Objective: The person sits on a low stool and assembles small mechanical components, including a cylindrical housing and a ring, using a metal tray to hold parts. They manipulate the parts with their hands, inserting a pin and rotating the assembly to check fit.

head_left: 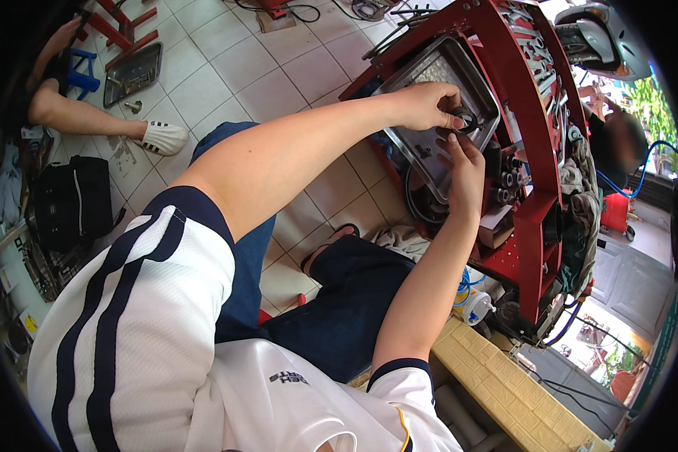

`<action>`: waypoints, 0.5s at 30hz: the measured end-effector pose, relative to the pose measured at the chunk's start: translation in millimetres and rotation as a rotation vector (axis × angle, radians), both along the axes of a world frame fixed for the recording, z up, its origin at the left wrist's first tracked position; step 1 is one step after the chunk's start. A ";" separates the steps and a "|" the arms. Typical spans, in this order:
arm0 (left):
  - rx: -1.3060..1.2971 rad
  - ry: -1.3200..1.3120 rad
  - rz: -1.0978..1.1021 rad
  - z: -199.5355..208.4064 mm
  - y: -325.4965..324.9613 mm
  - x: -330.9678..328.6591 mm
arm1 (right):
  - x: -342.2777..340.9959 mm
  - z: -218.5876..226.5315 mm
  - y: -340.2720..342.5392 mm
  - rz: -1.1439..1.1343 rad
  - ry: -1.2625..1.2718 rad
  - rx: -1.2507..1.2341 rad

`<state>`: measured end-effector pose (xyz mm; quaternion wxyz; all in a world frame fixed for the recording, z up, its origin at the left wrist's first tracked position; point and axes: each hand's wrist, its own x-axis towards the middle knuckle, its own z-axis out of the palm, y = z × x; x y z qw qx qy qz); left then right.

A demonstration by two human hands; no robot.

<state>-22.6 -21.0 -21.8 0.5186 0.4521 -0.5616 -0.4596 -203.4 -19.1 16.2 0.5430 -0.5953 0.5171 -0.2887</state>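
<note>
My left hand [428, 105] reaches over a metal tray [410, 140] and pinches a small dark round part [468, 120] with a shiny middle between thumb and fingers. From below, my right hand [465, 162] brings its bent fingertips up to the same part. The fingers cover much of it, so its exact kind cannot be made out. A few small dark pieces [423, 151] lie in the tray beneath my hands.
The tray rests on a red tool cart [539, 151] with wrenches [539, 64] and several sockets [507, 179]. A yellow textured ledge [505, 377] stands at lower right. At left are a black bag [71, 203], another tray [133, 74] and a person's leg [90, 117]. Another person [618, 143] is beyond the cart.
</note>
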 end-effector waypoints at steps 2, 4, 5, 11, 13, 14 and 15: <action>-0.021 -0.009 0.001 0.0 -0.7 0.2 | -3.2 -1.7 -1.8 -0.008 -0.004 -0.010; -0.002 -0.027 -0.011 1.7 1.5 -2.2 | -9.6 -7.4 -4.7 -0.035 0.028 -0.035; 0.007 -0.038 -0.014 2.1 2.8 -2.2 | -11.7 -8.5 -6.8 -0.023 0.063 -0.025; 0.005 -0.094 -0.013 6.7 6.8 -3.3 | -13.8 -17.2 -13.3 -0.049 0.128 -0.026; 0.001 -0.078 -0.027 8.4 7.5 -5.2 | -14.9 -20.3 -14.3 -0.066 0.118 -0.032; 0.003 -0.072 -0.032 7.7 8.2 -4.9 | -11.3 -18.5 -12.3 -0.074 0.138 -0.030; -0.002 -0.069 -0.021 7.3 8.2 -4.1 | -7.8 -16.5 -10.4 -0.082 0.158 -0.028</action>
